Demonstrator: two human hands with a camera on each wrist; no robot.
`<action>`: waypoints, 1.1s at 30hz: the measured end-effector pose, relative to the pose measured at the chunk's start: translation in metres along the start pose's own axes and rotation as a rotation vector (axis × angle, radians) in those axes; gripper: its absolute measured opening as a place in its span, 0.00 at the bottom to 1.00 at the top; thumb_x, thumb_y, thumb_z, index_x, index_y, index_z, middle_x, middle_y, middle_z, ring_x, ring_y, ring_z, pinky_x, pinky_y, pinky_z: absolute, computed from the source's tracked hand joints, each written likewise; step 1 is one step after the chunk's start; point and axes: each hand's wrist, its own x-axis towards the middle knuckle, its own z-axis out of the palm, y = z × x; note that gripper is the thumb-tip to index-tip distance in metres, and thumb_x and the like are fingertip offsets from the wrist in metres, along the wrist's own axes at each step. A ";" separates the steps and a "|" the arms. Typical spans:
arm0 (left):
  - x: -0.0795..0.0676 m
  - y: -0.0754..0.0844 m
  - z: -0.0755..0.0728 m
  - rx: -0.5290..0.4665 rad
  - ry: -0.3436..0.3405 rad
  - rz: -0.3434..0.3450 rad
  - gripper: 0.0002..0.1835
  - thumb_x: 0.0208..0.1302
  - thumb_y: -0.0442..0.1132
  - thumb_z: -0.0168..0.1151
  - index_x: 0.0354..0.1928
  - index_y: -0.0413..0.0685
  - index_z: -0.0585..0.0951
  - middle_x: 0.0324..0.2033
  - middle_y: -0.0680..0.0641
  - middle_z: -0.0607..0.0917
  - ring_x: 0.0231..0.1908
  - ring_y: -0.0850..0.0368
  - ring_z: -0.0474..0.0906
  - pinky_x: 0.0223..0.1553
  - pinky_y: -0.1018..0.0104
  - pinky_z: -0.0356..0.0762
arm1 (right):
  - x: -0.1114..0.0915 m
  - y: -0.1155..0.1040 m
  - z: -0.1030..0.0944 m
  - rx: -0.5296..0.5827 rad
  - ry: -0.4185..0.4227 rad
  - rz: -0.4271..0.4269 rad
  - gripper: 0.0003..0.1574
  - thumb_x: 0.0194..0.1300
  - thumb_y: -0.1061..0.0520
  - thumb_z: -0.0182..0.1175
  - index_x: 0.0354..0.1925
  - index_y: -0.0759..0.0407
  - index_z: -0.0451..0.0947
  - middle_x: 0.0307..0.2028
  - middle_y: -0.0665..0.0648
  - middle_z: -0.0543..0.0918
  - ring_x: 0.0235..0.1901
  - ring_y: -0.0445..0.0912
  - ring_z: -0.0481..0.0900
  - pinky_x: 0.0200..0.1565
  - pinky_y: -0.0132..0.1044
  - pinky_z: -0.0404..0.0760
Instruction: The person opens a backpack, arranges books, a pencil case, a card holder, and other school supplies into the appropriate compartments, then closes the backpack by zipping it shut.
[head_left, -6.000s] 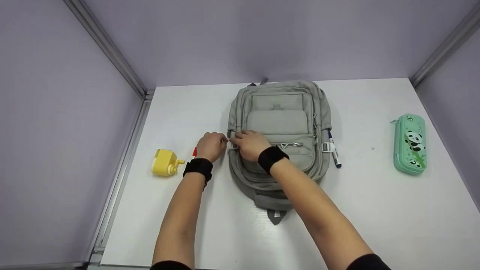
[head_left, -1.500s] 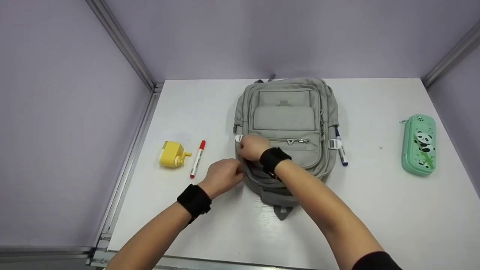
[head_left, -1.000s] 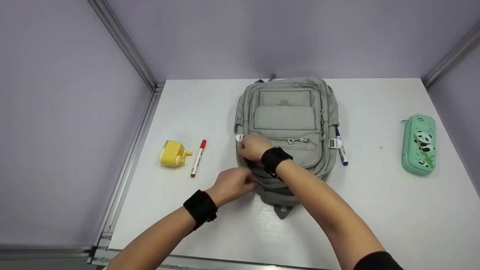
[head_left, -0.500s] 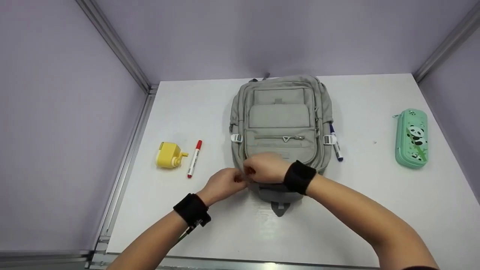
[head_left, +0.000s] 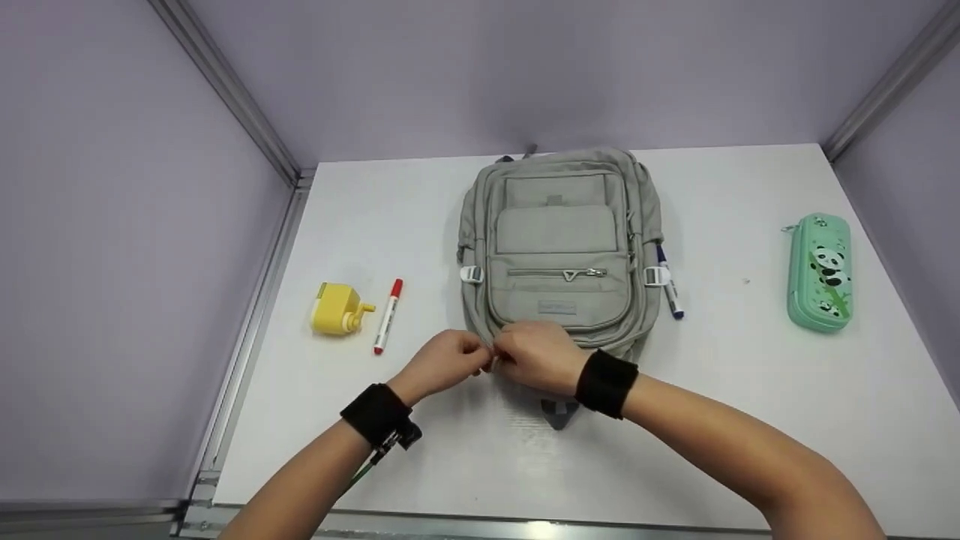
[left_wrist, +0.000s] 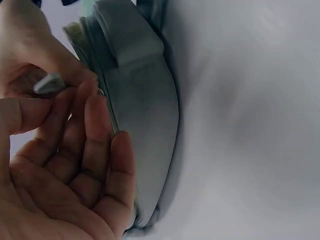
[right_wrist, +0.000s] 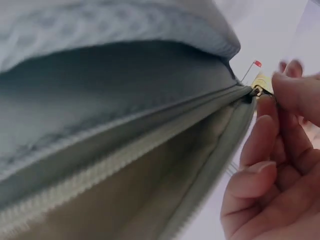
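A grey backpack [head_left: 556, 232] lies front up on the table, and both hands work at its lower left corner. My right hand [head_left: 544, 358] pinches a small zipper pull [right_wrist: 260, 91] between thumb and forefinger. Separated zipper teeth [right_wrist: 75, 180] border an open compartment in the right wrist view. My left hand [head_left: 446, 360] meets it at the same corner, fingers curled and thumb against forefinger at the bag's edge. In the left wrist view a small pale grey tab [left_wrist: 49, 84] shows between the two hands; its kind is blurred.
Left of the bag lie a red-capped marker [head_left: 388, 316] and a yellow box-shaped object [head_left: 337, 309] with a crank-like arm. A blue-capped marker [head_left: 673, 296] sits along the bag's right side by a white buckle [head_left: 656, 277]. Farther right is a green panda pencil case [head_left: 820, 274].
Both hands have come down from the left buckle to the bag's lower left corner, the left first. The right hand followed within the last second. The red marker is now uncovered.
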 end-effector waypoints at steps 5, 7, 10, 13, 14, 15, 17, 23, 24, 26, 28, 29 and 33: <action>0.009 -0.006 0.004 0.422 0.098 0.233 0.11 0.65 0.35 0.63 0.46 0.51 0.88 0.45 0.50 0.84 0.46 0.51 0.78 0.46 0.58 0.77 | -0.004 -0.004 0.000 0.004 0.027 0.027 0.09 0.57 0.61 0.67 0.27 0.53 0.75 0.27 0.49 0.78 0.27 0.48 0.77 0.29 0.44 0.77; 0.014 -0.009 0.007 0.569 0.134 0.361 0.09 0.64 0.35 0.67 0.46 0.50 0.88 0.48 0.49 0.84 0.50 0.49 0.76 0.50 0.56 0.76 | -0.005 -0.005 0.000 -0.003 0.028 0.038 0.06 0.57 0.62 0.66 0.29 0.54 0.77 0.28 0.51 0.80 0.29 0.49 0.78 0.32 0.45 0.78; 0.020 -0.013 0.011 0.694 0.178 0.476 0.05 0.65 0.39 0.70 0.41 0.52 0.89 0.46 0.50 0.86 0.50 0.50 0.78 0.49 0.55 0.77 | -0.006 -0.007 0.001 -0.025 0.034 0.049 0.03 0.58 0.61 0.64 0.30 0.55 0.78 0.28 0.52 0.80 0.29 0.50 0.79 0.33 0.46 0.78; 0.025 -0.014 0.012 0.719 0.183 0.485 0.03 0.66 0.42 0.70 0.39 0.54 0.89 0.40 0.53 0.87 0.44 0.52 0.79 0.44 0.57 0.77 | -0.008 -0.008 0.001 -0.045 0.061 0.047 0.03 0.59 0.61 0.63 0.30 0.55 0.78 0.27 0.52 0.80 0.29 0.50 0.79 0.32 0.46 0.79; 0.025 -0.014 0.012 0.713 0.176 0.476 0.04 0.67 0.43 0.69 0.39 0.55 0.89 0.38 0.54 0.87 0.42 0.53 0.79 0.43 0.58 0.77 | -0.010 -0.008 0.001 -0.051 0.071 0.044 0.03 0.60 0.61 0.64 0.30 0.55 0.78 0.27 0.52 0.80 0.29 0.50 0.79 0.32 0.46 0.79; 0.026 -0.015 0.012 0.705 0.170 0.467 0.04 0.67 0.44 0.69 0.39 0.55 0.89 0.37 0.54 0.87 0.41 0.53 0.79 0.42 0.59 0.77 | -0.011 -0.009 0.001 -0.055 0.080 0.040 0.04 0.60 0.61 0.64 0.30 0.54 0.78 0.27 0.51 0.80 0.29 0.50 0.79 0.32 0.46 0.79; 0.028 -0.015 0.011 0.686 0.161 0.452 0.06 0.68 0.45 0.69 0.39 0.55 0.90 0.36 0.55 0.87 0.40 0.54 0.78 0.42 0.61 0.76 | -0.015 -0.008 0.001 -0.071 0.104 0.028 0.07 0.60 0.61 0.66 0.29 0.54 0.76 0.26 0.51 0.80 0.28 0.50 0.79 0.33 0.46 0.79; 0.030 -0.014 0.010 0.673 0.171 0.432 0.04 0.65 0.42 0.72 0.38 0.52 0.88 0.35 0.54 0.87 0.39 0.55 0.79 0.41 0.62 0.77 | -0.028 -0.005 -0.001 -0.114 0.171 0.000 0.10 0.55 0.62 0.68 0.26 0.55 0.74 0.25 0.51 0.79 0.27 0.49 0.77 0.33 0.45 0.78; 0.030 -0.014 0.010 0.669 0.167 0.425 0.04 0.64 0.41 0.72 0.37 0.51 0.87 0.35 0.53 0.87 0.39 0.54 0.79 0.41 0.62 0.77 | -0.030 -0.004 -0.002 -0.116 0.180 -0.002 0.09 0.54 0.62 0.67 0.26 0.55 0.75 0.25 0.50 0.79 0.27 0.49 0.77 0.33 0.44 0.78; 0.029 -0.014 0.009 0.661 0.162 0.415 0.04 0.63 0.40 0.73 0.37 0.51 0.86 0.35 0.53 0.87 0.39 0.54 0.78 0.41 0.61 0.77 | -0.035 -0.001 -0.003 -0.108 0.196 -0.006 0.08 0.52 0.63 0.67 0.26 0.54 0.77 0.26 0.50 0.80 0.28 0.49 0.78 0.34 0.44 0.78; 0.029 -0.013 0.009 0.651 0.156 0.405 0.05 0.63 0.39 0.74 0.36 0.51 0.85 0.35 0.53 0.87 0.39 0.54 0.78 0.40 0.61 0.77 | -0.041 0.002 -0.004 -0.098 0.214 -0.011 0.07 0.51 0.64 0.67 0.26 0.54 0.78 0.26 0.49 0.80 0.29 0.48 0.78 0.34 0.43 0.78; 0.029 -0.013 0.009 0.649 0.155 0.404 0.05 0.62 0.39 0.74 0.36 0.51 0.85 0.35 0.53 0.86 0.39 0.54 0.78 0.40 0.61 0.77 | -0.043 0.004 -0.005 -0.096 0.222 -0.014 0.07 0.51 0.65 0.67 0.27 0.54 0.79 0.27 0.49 0.80 0.29 0.48 0.78 0.34 0.43 0.78; 0.030 -0.014 0.011 0.646 0.162 0.418 0.06 0.62 0.39 0.74 0.35 0.51 0.83 0.35 0.53 0.86 0.38 0.53 0.78 0.40 0.60 0.77 | -0.055 0.013 -0.008 -0.085 0.251 -0.026 0.09 0.49 0.67 0.66 0.27 0.54 0.79 0.28 0.49 0.80 0.30 0.48 0.77 0.36 0.43 0.78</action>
